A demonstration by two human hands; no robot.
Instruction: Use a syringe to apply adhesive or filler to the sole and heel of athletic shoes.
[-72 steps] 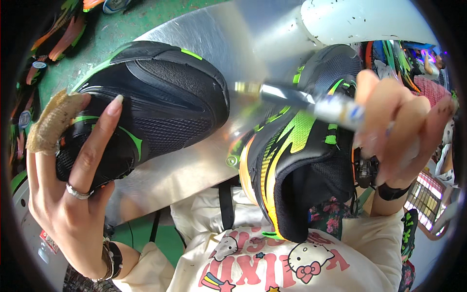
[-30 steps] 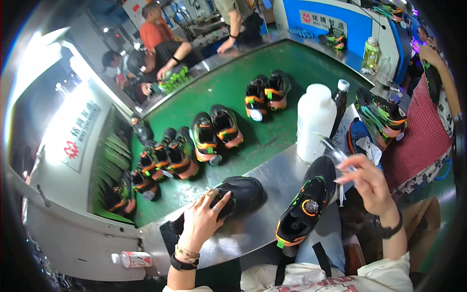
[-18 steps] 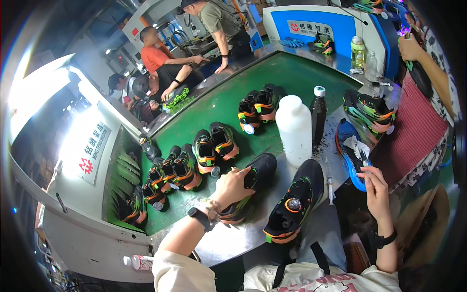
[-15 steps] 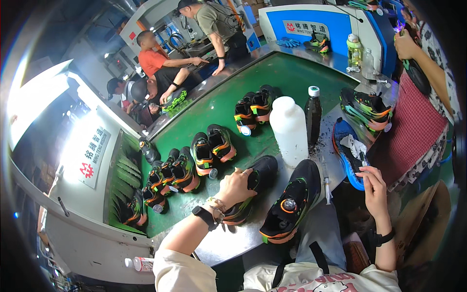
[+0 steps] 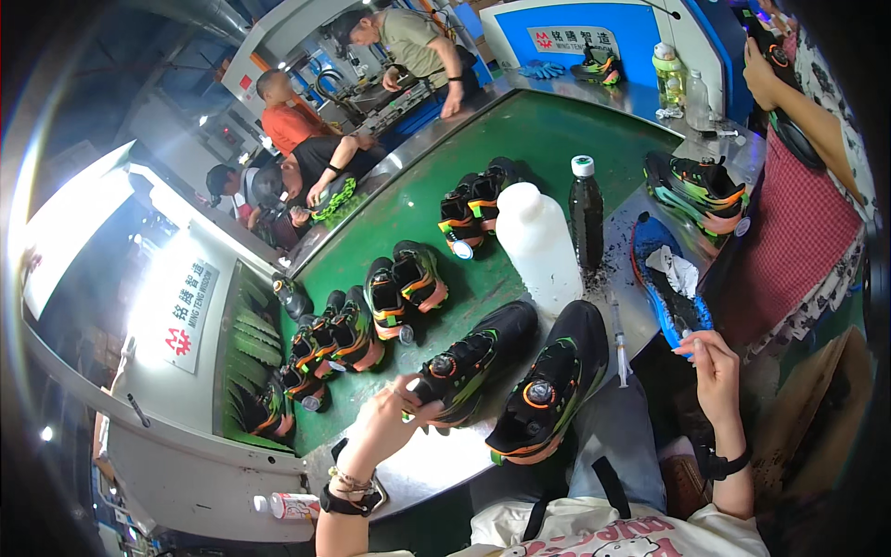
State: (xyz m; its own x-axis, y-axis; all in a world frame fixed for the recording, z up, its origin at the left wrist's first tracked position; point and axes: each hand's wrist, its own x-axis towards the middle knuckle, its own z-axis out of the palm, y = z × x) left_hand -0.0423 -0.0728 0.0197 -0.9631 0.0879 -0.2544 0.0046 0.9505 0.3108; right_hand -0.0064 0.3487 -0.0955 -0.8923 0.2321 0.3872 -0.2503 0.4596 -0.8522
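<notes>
My left hand (image 5: 382,418) grips the heel of a black sneaker (image 5: 478,357) with green and orange trim, at the near edge of the green belt. Beside it on the right stands a second, matching sneaker (image 5: 554,381), untouched, with a round dial on its tongue. My right hand (image 5: 713,367) pinches a thin stick-like tool, mostly hidden by the fingers, at the near end of a blue shoe sole (image 5: 640,265). Dark smears and a crumpled white tissue (image 5: 676,272) lie in that sole. A slim syringe (image 5: 619,339) lies between the second sneaker and the sole.
A white bottle (image 5: 538,246) and a dark-filled bottle (image 5: 587,213) stand beyond the sneakers, with black crumbs nearby. Several sneakers (image 5: 408,278) line the green belt (image 5: 520,139). Another sneaker (image 5: 696,195) sits at right, near a co-worker's arm (image 5: 807,111). More people work at the far left.
My left hand has drawn back from the sneaker's opening to its heel, and the sneaker has shifted slightly. My right hand has moved slightly down, toward the sole's near end.
</notes>
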